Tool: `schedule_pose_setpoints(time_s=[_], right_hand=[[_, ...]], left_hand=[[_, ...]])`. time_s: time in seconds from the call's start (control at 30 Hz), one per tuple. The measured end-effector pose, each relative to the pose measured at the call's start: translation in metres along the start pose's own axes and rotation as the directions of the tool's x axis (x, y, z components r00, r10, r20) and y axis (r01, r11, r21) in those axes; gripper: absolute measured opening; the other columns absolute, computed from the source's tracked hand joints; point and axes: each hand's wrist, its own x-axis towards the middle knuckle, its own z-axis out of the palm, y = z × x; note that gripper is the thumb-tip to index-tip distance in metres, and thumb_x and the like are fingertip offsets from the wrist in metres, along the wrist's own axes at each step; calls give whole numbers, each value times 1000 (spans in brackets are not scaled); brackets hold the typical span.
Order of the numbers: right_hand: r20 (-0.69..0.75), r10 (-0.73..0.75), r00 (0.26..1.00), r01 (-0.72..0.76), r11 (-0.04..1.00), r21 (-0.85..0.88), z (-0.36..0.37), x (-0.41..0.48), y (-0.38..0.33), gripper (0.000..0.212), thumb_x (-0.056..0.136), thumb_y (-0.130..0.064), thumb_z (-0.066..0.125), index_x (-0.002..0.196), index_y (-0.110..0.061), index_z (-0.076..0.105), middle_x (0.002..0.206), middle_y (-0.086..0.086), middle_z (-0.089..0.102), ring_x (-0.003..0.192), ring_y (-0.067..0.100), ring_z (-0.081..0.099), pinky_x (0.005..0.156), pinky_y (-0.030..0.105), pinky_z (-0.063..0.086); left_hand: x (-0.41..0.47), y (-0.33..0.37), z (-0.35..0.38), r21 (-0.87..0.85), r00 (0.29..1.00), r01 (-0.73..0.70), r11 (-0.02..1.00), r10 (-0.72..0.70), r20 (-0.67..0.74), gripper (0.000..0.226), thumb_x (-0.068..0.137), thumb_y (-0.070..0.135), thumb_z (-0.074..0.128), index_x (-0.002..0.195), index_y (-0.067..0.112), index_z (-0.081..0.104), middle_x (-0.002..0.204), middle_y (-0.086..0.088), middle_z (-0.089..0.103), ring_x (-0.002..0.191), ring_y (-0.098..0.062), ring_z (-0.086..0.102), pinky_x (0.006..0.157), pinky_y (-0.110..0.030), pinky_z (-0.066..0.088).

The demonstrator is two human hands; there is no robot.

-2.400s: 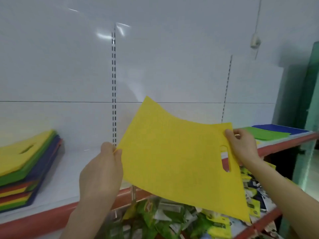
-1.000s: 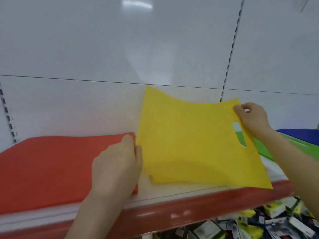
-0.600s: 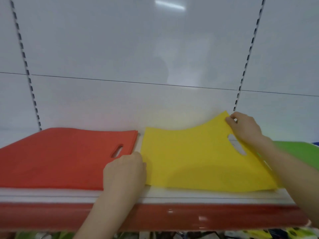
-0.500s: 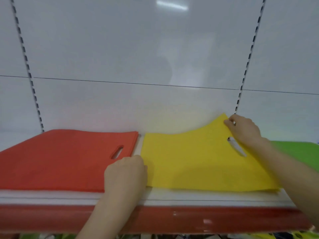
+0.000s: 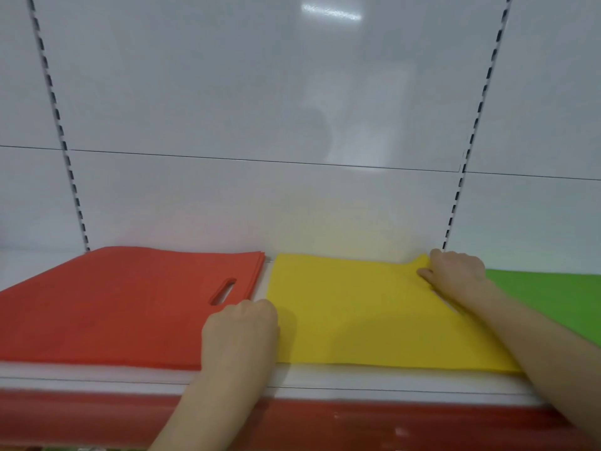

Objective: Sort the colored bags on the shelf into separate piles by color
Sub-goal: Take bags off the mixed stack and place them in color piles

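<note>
1. Head view, lower centre: the left hand (image 5: 240, 333) has its fingers curled at the left edge of the yellow bag (image 5: 351, 314); I cannot tell whether they grip it.
2. Right of centre: the right hand (image 5: 455, 275) pinches the bag's slightly raised far corner.
3. The bag lies on the shelf (image 5: 325, 382) between the red pile (image 5: 113, 304), at left, and the green bag (image 5: 553, 301), at far right.

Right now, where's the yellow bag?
Head view, centre-right: the yellow bag lies on the shelf between the red pile to its left and the green bag to its right, left hand and right hand at its edges.

head cam | faces forward, level with shelf (image 5: 357, 379) | close
</note>
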Motion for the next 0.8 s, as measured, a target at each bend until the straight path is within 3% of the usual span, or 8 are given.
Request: schedule_pose_setpoints(time_s=[0.07,0.1,0.2,0.3,0.4,0.47,0.6,0.8], right_hand=[[-12,25,1000,-26,1000,-15,-1,1,0,38,97,-45,38,114,-12,46,112,4,59,102,23,59,66,28,35],[-13,36,999,-36,999,-13,-2,1,-1,37,97,-45,39,114,-12,44,113,4,58,102,23,59,66,28,35],[3,41,999,-41,999,30,-5,2,-4,31,98,-37,40,114,-11,43,113,7,56,101,25,57,67,28,35],[-44,49,998,-42,987,154,-14,0,-3,29,100,-32,35,108,-8,49,105,9,58,85,26,53,67,29,36],[-148,69,987,-21,953,303,-31,-4,-5,32,100,-29,34,101,-6,56,90,9,59,77,26,51,64,29,36],[-221,64,973,29,917,398,-46,-10,-13,34,99,-29,36,97,-5,58,87,10,61,77,27,53,63,30,37],[-302,-29,953,211,778,592,-78,-35,-46,31,98,-33,40,92,-9,58,82,6,60,79,26,55,64,31,39],[-390,-237,890,454,557,695,-124,-68,-128,26,96,-34,45,82,-15,57,82,4,64,80,24,56,73,37,46]], left_hand=[[1,0,-6,-15,999,-52,999,52,17,34,57,32,85,72,14,62,74,-6,63,67,-24,65,52,-27,40],[1,0,-7,10,998,-56,998,55,38,33,57,32,85,72,14,62,74,-6,63,67,-24,65,52,-27,40],[4,0,7,7,996,-87,996,87,-1,18,95,23,46,109,16,55,114,-3,56,108,-23,55,79,-26,39],[6,3,8,78,993,-112,991,114,-14,21,96,23,44,111,15,56,117,-6,55,109,-24,53,80,-27,39],[4,1,4,-31,976,-163,986,157,-149,32,50,28,88,60,10,63,65,-11,60,58,-27,60,49,-28,36],[3,-1,8,-137,945,-197,971,151,-289,45,32,22,93,41,10,51,44,-8,46,36,-26,48,38,-24,30],[-10,-14,-3,-169,877,-253,953,152,-456,30,74,32,56,51,12,56,47,-4,47,41,-27,49,38,-27,31],[-31,-73,-12,-236,847,-194,952,41,-530,37,80,36,39,59,13,60,52,-2,53,45,-28,52,39,-30,40]])
